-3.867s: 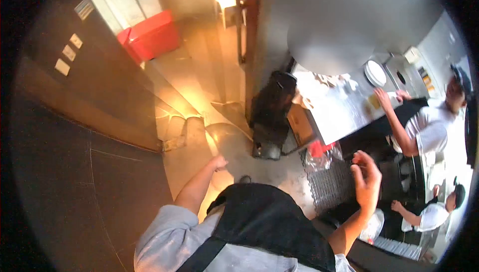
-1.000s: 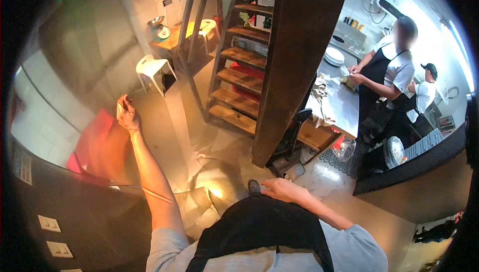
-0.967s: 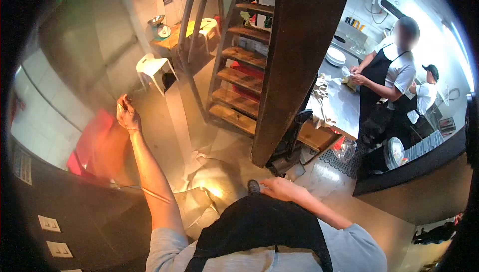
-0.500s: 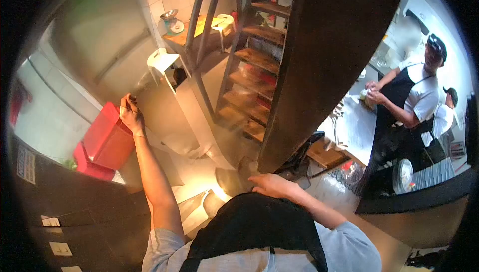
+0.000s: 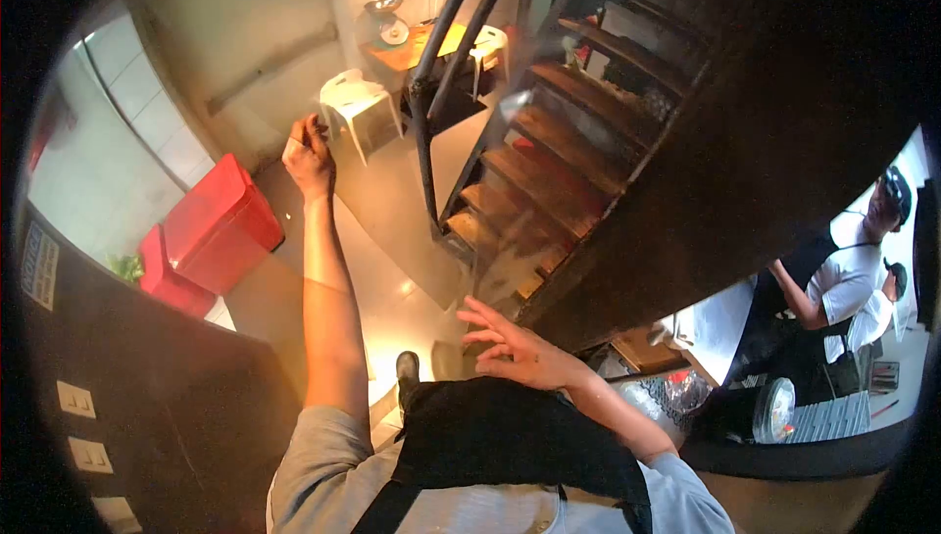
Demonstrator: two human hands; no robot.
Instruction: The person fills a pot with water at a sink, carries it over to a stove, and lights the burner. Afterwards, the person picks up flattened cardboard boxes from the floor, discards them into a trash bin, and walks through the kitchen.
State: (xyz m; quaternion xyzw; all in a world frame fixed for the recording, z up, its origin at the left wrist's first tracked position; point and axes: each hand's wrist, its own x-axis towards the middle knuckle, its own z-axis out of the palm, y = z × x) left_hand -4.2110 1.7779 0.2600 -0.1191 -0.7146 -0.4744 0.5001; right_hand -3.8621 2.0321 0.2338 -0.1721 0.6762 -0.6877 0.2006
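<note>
My left hand is raised ahead on an outstretched arm, between the red bin and the white stool. Its fingers are curled, and whether they hold anything is too small to tell. My right hand hangs in front of the black apron, palm down, its fingers spread and nothing in them. Just beyond it are the lower wooden steps of a staircase. One dark shoe shows on the floor below.
An orange-topped table carries a scale. A dark slanted panel stands at the right. Behind it, two people in caps are near a metal counter. A dark wall with switches is at the left.
The view has turned and moved forward, bringing the stairs and red bin closer. My left hand has risen in view. The fingers of my right hand have spread. The counter is now mostly hidden.
</note>
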